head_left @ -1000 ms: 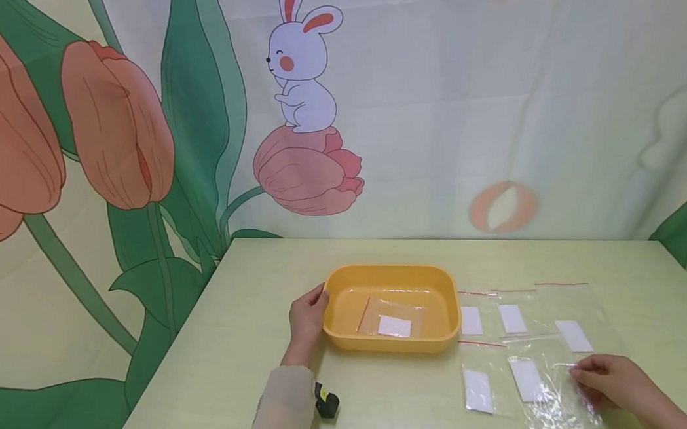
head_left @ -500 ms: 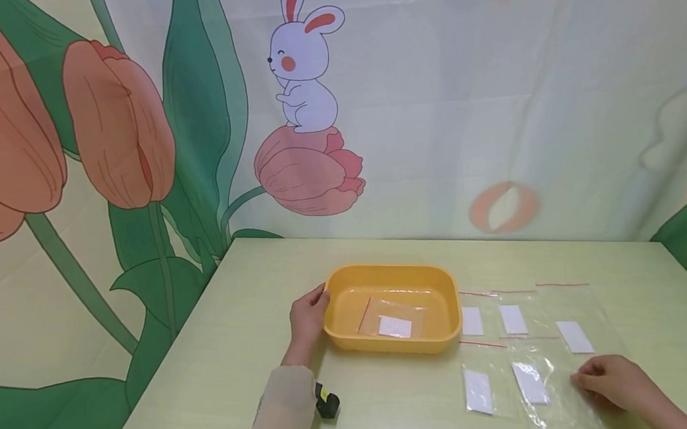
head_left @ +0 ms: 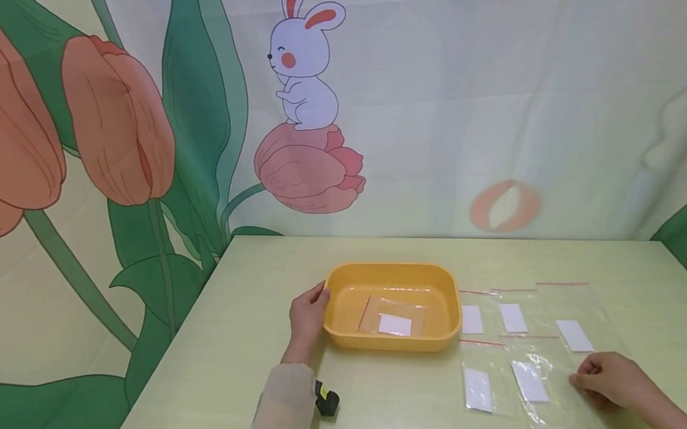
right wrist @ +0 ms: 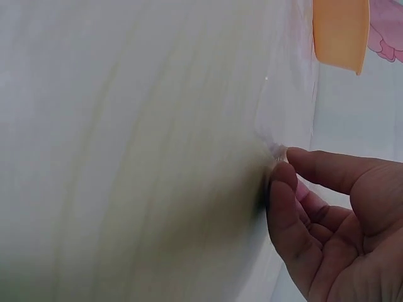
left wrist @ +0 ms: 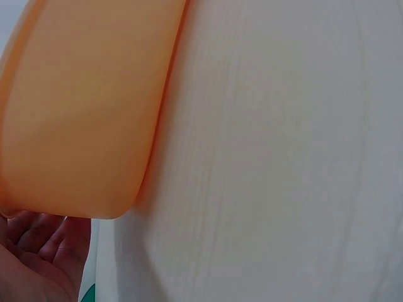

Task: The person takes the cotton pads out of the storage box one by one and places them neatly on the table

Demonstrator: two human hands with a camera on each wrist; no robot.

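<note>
My left hand [head_left: 308, 316] grips the left end of a yellow plastic basin [head_left: 452, 336], thumb at its rim. In the left wrist view the fingers [left wrist: 47, 242] curl by the basin's end wall [left wrist: 88, 113], partly hidden behind it. A clear zip-lock bag [head_left: 533, 413] with a white card inside lies at the front right. Its right edge is pinched between thumb and forefinger of my right hand [head_left: 613, 380]. The right wrist view shows a bit of clear plastic [right wrist: 275, 150] at the fingertips. Inside the basin lies a small red-topped zip bag [head_left: 375, 311] with a white card [head_left: 395, 325].
Several more clear zip bags with white cards lie flat right of the basin, among them a front-left bag [head_left: 477, 390] and a back-right one [head_left: 574, 336]. A black wrist device [head_left: 327, 401] sits by my left sleeve. A printed cloth [head_left: 431, 104] hangs behind the table [head_left: 210, 354].
The front-right bag was crinkled and raised a second ago and now lies flatter, its card shifted slightly right. My right hand has hardly moved. My left hand and the basin keep their place.
</note>
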